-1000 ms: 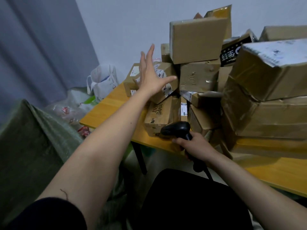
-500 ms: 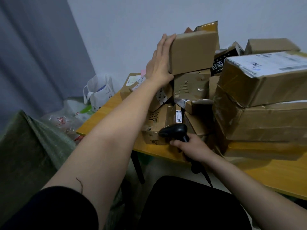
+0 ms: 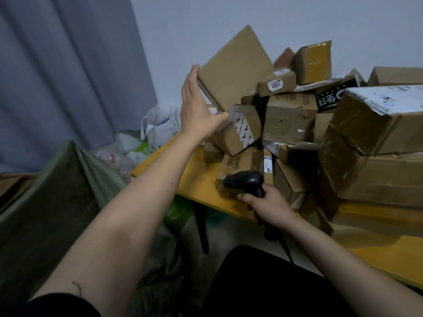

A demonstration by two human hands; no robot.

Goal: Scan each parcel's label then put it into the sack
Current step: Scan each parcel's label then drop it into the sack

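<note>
At far left the sack (image 3: pixel 52 202) waits; left hand (image 3: pixel 196 110) grip now holds the flat parcel (image 3: pixel 235 67), tipped off the tabletop (image 3: pixel 199 186) pile since before; right hand (image 3: pixel 270 207) grips scanner (image 3: pixel 245 181), scan next.

This looks like a small makeshift parcel-sorting corner in an ordinary room — not a warehouse. A wooden table (image 3: pixel 199 179) on the right is heaped with taped cardboard parcels (image 3: pixel 290 124), many bearing shipping labels. A black handheld barcode scanner (image 3: pixel 246 182) is in use near them. A green woven sack (image 3: pixel 45 202) stands open at near left — grey curtains (image 3: pixel 68 65) and a plain wall (image 3: pixel 229 19) lie behind.
</note>
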